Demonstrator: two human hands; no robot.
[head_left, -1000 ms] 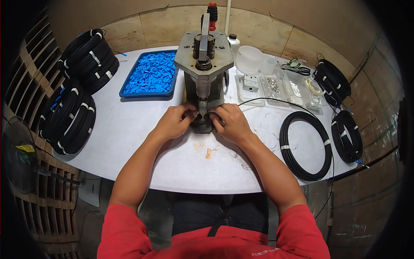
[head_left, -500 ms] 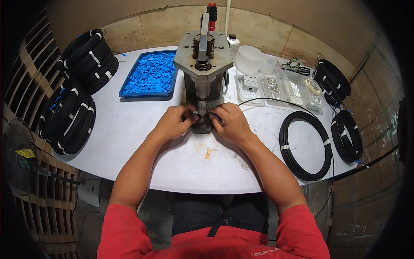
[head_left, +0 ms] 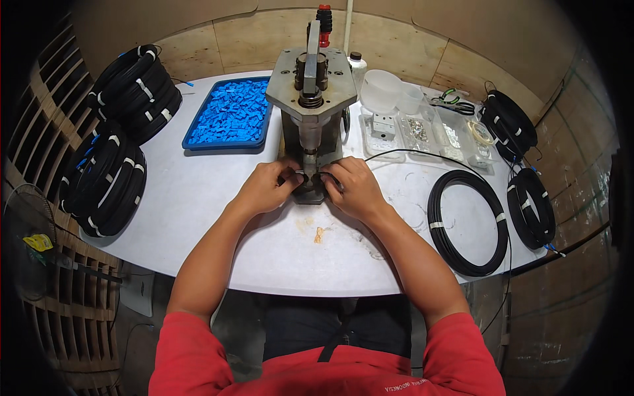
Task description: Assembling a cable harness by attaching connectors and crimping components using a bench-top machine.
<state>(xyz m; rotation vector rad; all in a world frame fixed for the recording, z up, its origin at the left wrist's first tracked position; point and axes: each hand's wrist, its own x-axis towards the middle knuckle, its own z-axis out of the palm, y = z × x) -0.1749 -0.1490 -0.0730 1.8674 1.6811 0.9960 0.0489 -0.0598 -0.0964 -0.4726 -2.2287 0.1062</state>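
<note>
Seemingly to steady a thin black cable [head_left: 396, 153] under the small metal press [head_left: 310, 125], the left hand [head_left: 264, 188] and right hand [head_left: 353, 188] pinch closed at its base on the white bench [head_left: 218, 218]; one blue tray [head_left: 231, 112] and five black cable coils [head_left: 469, 221] surround them.

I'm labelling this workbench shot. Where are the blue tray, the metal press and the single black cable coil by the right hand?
blue tray [head_left: 193, 140], head view, its front left rim.
metal press [head_left: 288, 84], head view, its grey top plate.
black cable coil [head_left: 437, 224], head view, left side of the loop.
</note>
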